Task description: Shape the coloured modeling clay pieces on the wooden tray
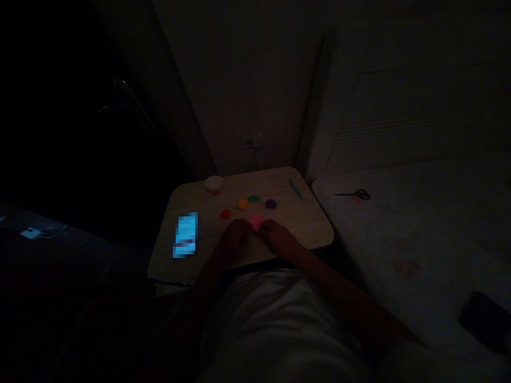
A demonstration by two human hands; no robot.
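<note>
A pink piece of what looks like modelling clay (256, 221) lies near the front of the small wooden table (207, 260), between my hands. My left hand (235, 239) pinches its left edge with curled fingers. On the right edge, my right hand (272, 232) is closed with thumb and fingers together. Just beyond are small coloured lumps: red (225, 214), yellow (243, 204), green (254, 198) and purple (271, 204). The dim light hides the exact finger contacts.
A lit, blurred phone screen (186, 235) lies at the table's left. Toward the back stand a round tub (214, 185) and a blue pen-like stick (296, 189). Scissors (357, 194) rest on the pale surface at right, with a dark object (485, 319) nearer me. A plugged socket (252, 141) is on the wall.
</note>
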